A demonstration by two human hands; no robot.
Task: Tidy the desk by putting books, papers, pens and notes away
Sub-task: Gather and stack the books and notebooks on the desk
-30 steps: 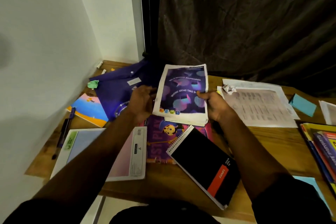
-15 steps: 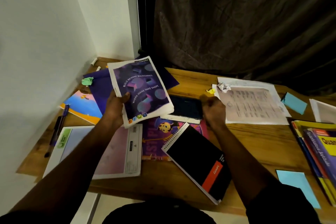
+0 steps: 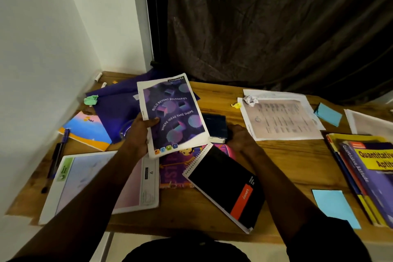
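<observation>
Left hand (image 3: 138, 134) holding up the purple notebook (image 3: 173, 112), right hand (image 3: 239, 137) grabbing a dark book (image 3: 214, 126) on the messy desk (image 3: 287, 155).

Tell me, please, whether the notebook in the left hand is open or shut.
Shut: the Classmate notebook shows its full front cover, pages flush beneath, its edge held by the left hand.

You have one view, a wide-angle camera worn on your head, looking forward and down onto the desk (image 3: 287, 161). It faces the dark curtain (image 3: 276, 27) behind the desk, with the white wall (image 3: 42, 49) along the left. It sits close: both your forearms reach in from the bottom edge, and your left hand (image 3: 138, 134), gripping a notebook (image 3: 174, 117), and your right hand (image 3: 240, 136) land near mid-frame
</observation>
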